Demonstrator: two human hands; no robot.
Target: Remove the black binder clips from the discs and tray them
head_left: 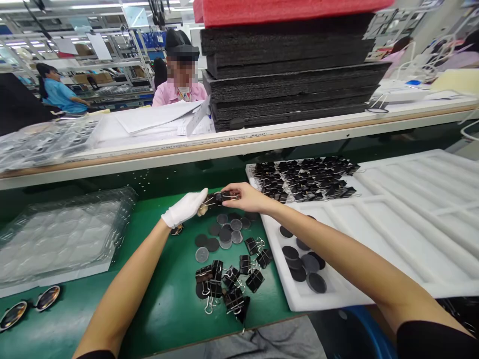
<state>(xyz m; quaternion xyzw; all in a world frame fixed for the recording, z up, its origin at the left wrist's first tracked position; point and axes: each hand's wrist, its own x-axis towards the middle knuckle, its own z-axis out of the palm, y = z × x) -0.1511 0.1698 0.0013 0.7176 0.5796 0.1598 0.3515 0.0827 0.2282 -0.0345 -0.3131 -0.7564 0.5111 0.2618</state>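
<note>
My left hand (pixel 184 208), in a white glove, and my bare right hand (pixel 245 197) meet above the green table (pixel 164 309). Both pinch a black binder clip (pixel 220 198) held between them; the left fingers also seem to grip a small dark part. Below the hands lie several round grey and black discs (pixel 223 233). Nearer to me sits a loose heap of black binder clips (pixel 228 284). More dark discs (pixel 305 267) rest in the white foam tray (pixel 374 239) under my right forearm.
Many clipped black parts (pixel 305 177) fill the tray's far corner. Clear plastic blister trays (pixel 60 234) lie at left, two shiny oval pieces (pixel 28 306) near the front left. A shelf (pixel 239 142) carries stacked black foam sheets (pixel 292 75) and papers. People sit beyond it.
</note>
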